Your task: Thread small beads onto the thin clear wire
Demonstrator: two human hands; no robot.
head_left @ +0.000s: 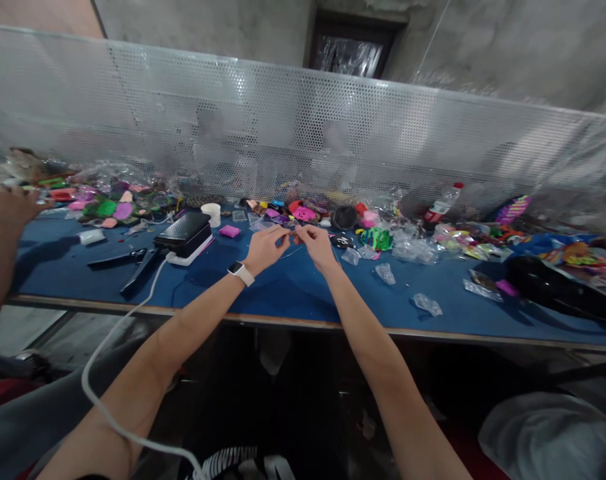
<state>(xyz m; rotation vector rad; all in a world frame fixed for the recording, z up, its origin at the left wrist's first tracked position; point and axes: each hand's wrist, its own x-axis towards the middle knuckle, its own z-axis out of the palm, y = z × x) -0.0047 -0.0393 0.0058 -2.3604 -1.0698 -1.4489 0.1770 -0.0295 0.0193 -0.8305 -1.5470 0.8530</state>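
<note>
Above the blue tabletop, my left hand and my right hand meet with fingertips almost touching. The fingers of each are pinched together. A thin pale thread runs between and below them; whatever else the fingertips hold is too small to make out. A watch with a light strap sits on my left wrist. Close by on the left lies a small pink packet. Just past my right hand are a dark lump with white marks and a green modelled piece.
A black phone-like device on a white block trails a white cable toward me. Colourful clay pieces and clear wrappers line the perforated metal screen. A red-capped bottle stands right. Another person's hand is at far left.
</note>
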